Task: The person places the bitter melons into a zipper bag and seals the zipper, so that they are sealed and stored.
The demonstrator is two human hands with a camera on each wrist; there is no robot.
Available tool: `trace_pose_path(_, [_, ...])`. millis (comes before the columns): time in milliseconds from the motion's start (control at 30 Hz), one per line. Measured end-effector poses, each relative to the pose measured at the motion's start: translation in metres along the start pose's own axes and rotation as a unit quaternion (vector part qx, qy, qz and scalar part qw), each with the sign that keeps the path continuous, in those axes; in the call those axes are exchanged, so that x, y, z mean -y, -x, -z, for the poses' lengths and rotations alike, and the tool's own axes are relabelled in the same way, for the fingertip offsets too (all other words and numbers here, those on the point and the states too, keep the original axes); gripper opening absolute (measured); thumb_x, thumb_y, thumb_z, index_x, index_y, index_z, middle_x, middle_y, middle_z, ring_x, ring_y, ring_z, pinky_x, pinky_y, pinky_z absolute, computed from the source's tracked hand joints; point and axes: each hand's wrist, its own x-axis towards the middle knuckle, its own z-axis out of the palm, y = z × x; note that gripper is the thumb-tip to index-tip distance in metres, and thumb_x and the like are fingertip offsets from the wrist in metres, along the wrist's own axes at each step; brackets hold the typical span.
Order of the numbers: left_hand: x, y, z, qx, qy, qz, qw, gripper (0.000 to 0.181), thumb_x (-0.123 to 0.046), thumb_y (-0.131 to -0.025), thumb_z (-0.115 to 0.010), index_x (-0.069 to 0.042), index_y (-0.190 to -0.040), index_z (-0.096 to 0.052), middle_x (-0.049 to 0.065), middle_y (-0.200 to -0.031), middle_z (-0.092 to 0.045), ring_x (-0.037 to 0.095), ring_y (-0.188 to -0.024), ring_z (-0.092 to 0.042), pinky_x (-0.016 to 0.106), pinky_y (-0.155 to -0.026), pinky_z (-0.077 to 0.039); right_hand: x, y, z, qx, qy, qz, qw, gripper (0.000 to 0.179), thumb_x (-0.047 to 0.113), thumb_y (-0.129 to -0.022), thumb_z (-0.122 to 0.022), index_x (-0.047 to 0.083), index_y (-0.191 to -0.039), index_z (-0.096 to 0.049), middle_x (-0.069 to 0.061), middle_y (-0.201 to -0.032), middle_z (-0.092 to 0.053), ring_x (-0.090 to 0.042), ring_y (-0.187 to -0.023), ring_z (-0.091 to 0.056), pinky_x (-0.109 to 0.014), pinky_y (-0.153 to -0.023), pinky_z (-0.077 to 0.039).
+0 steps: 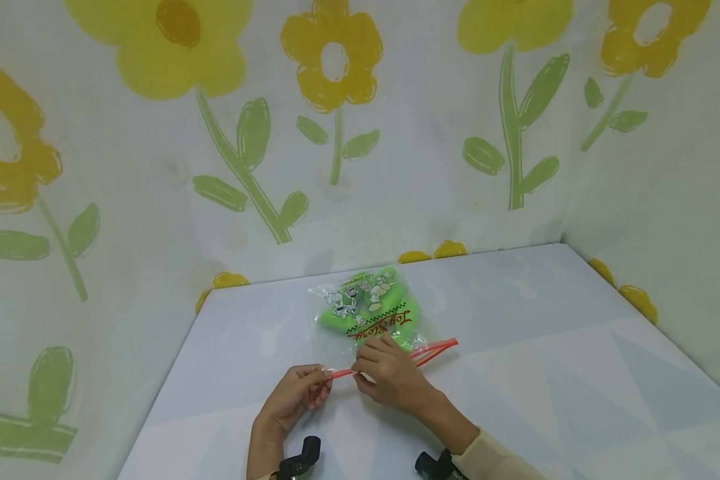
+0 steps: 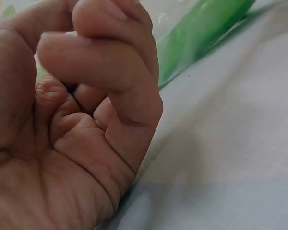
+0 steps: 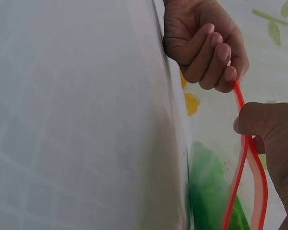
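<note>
A clear plastic zip bag [image 1: 360, 312] lies on the table, printed with cartoon figures and upside-down "Toy Story" lettering. Inside it is something bright green [image 1: 411, 307], its kind hidden by print and folds. Along the near edge runs a red zip strip [image 1: 343, 373]. My left hand [image 1: 297, 395] pinches the strip's left end between thumb and fingers. Just right of it, my right hand [image 1: 390, 375] grips the strip, with the thumb [image 3: 252, 120] pressed on it in the right wrist view. Beyond the right hand, the strip's two red edges [image 3: 264, 196] stand apart.
The pale, triangle-patterned table [image 1: 516, 373] reaches back to a white wall [image 1: 408, 153] with yellow flowers and green stems. A wrist camera [image 1: 300, 457] sits on the left wrist, another camera [image 1: 437, 465] on the right, beside a beige sleeve [image 1: 495, 457].
</note>
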Motion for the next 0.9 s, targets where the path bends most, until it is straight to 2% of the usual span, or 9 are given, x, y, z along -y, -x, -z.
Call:
trace_pose_path(133, [0.000, 0.001, 0.002, -0.007, -0.006, -0.003, 1.0000, 0.022, -0.013, -0.096, -0.063, -0.008, -0.076, -0.068, -0.001, -0.065, -0.061, 0.007, -0.053, -0.049, 0.018, -0.044, -0.035, 0.000, -0.001, 0.000, 0.012, 0.002, 0.008, 0.9999, 0.007, 0.012, -0.080, -0.076, 0.017, -0.081, -0.072, 0.008, -0.083, -0.056, -0.013, -0.089, -0.052, -0.028, -0.078, -0.040])
trace_pose_path(333, [0.000, -0.001, 0.004, -0.013, -0.016, -0.010, 0.9997, 0.023, -0.014, -0.096, -0.063, -0.007, -0.074, -0.067, -0.001, -0.064, -0.061, 0.007, -0.052, -0.048, 0.017, -0.042, -0.033, -0.004, -0.003, 0.003, 0.008, -0.011, 0.006, 0.9999, 0.014, 0.009, -0.075, -0.080, 0.018, -0.079, -0.070, 0.009, -0.081, -0.055, -0.011, -0.087, -0.052, -0.027, -0.076, -0.039])
trace_pose_path(533, [-0.001, -0.001, 0.006, -0.021, -0.013, -0.012, 0.9996, 0.022, -0.012, -0.095, -0.063, -0.008, -0.074, -0.068, -0.001, -0.065, -0.062, 0.006, -0.052, -0.049, 0.017, -0.042, -0.033, -0.007, -0.003, 0.005, 0.011, -0.018, 0.001, 0.9998, 0.015, 0.009, -0.076, -0.080, 0.018, -0.077, -0.069, 0.010, -0.081, -0.056, -0.011, -0.087, -0.051, -0.025, -0.077, -0.041])
trace_pose_path(900, [0.006, -0.002, 0.002, -0.035, -0.003, -0.014, 0.9993, 0.020, -0.014, -0.093, -0.065, -0.008, -0.075, -0.068, -0.002, -0.064, -0.059, 0.005, -0.052, -0.047, 0.015, -0.042, -0.034, -0.013, 0.006, 0.012, 0.022, -0.015, -0.018, 0.9995, 0.016, 0.009, -0.075, -0.082, 0.018, -0.077, -0.069, 0.010, -0.080, -0.056, -0.011, -0.086, -0.051, -0.027, -0.078, -0.044])
